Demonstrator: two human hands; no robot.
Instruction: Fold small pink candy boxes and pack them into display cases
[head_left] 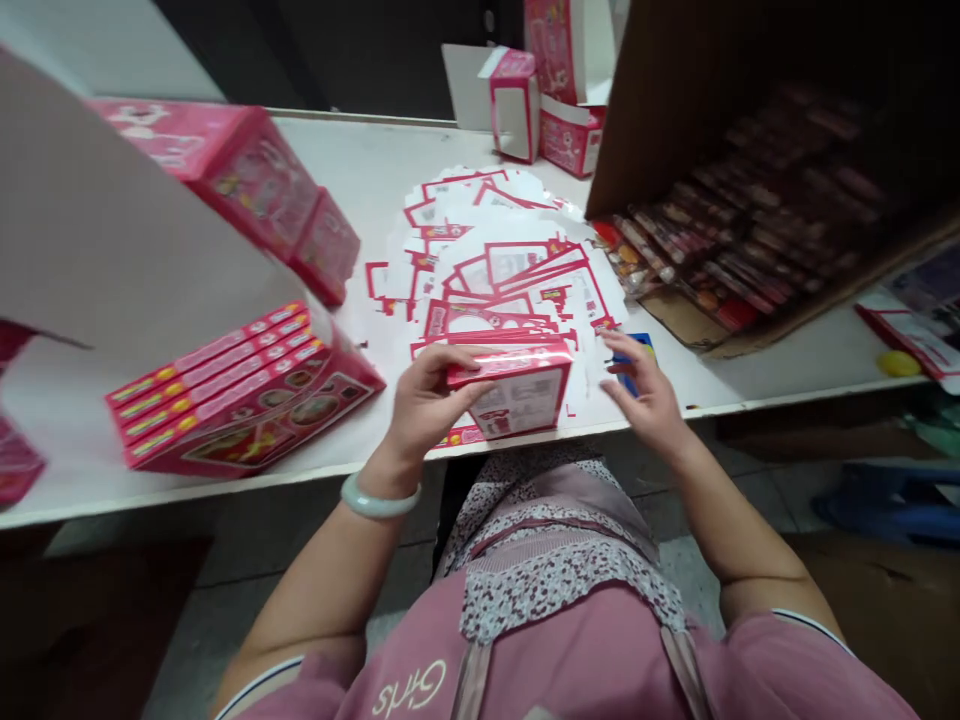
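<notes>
A pink box (521, 395) stands upright near the table's front edge, its printed back side toward me. My left hand (439, 395) grips its left end, with the thumb on the near face and the fingers over the top. To the right of the box, my right hand (641, 385) is apart from it, fingers spread and holding nothing. A small blue object (624, 372) lies partly hidden behind my right hand. Flat pink-and-white printed card sheets (502, 270) are heaped on the table just beyond the box.
Several pink boxes (247, 390) stand in a row at the left, near large pink cartons (262, 190). A brown cardboard box (675, 130) at the right holds wrapped items (720, 250). More pink boxes (514, 105) are at the back. A yellow round object (898, 363) lies far right.
</notes>
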